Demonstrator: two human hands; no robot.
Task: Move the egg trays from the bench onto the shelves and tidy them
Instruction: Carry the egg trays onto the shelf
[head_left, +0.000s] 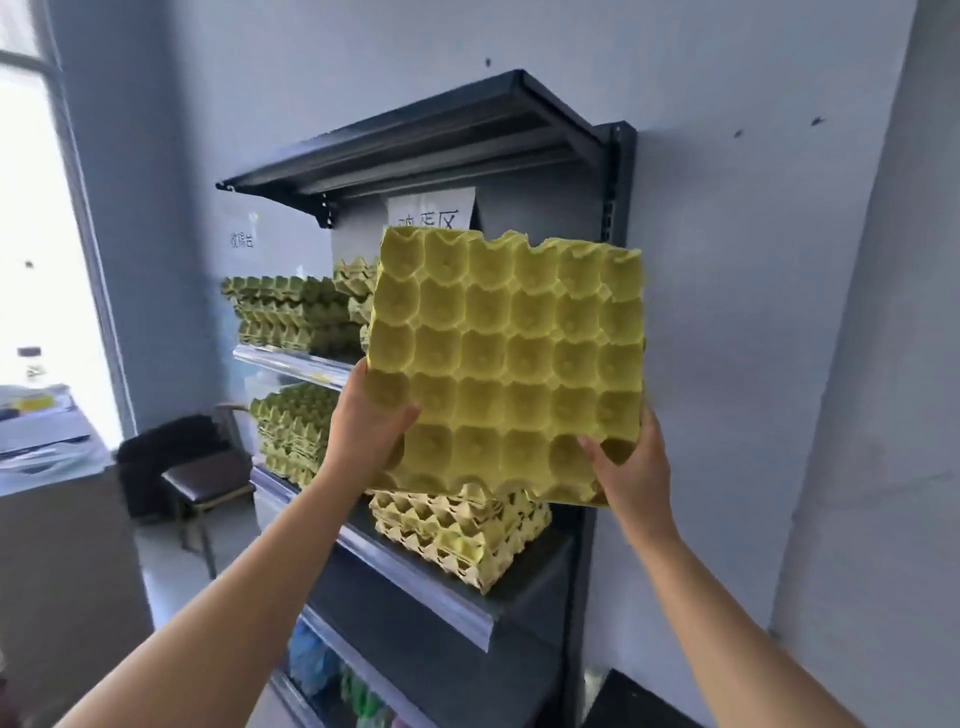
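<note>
I hold a yellow-green egg tray up in front of the dark metal shelf unit, tilted with its cups facing me. My left hand grips its lower left corner, thumb over the front. My right hand grips its lower right corner. Just below the held tray, a short stack of egg trays sits on the middle shelf. More stacks of trays fill the upper shelf at the left and the left part of the middle shelf.
A paper sign hangs on the shelf's back panel under the top shelf. Coloured goods lie on the lowest shelf. A dark chair stands left of the unit, and a counter with papers lies by the bright window.
</note>
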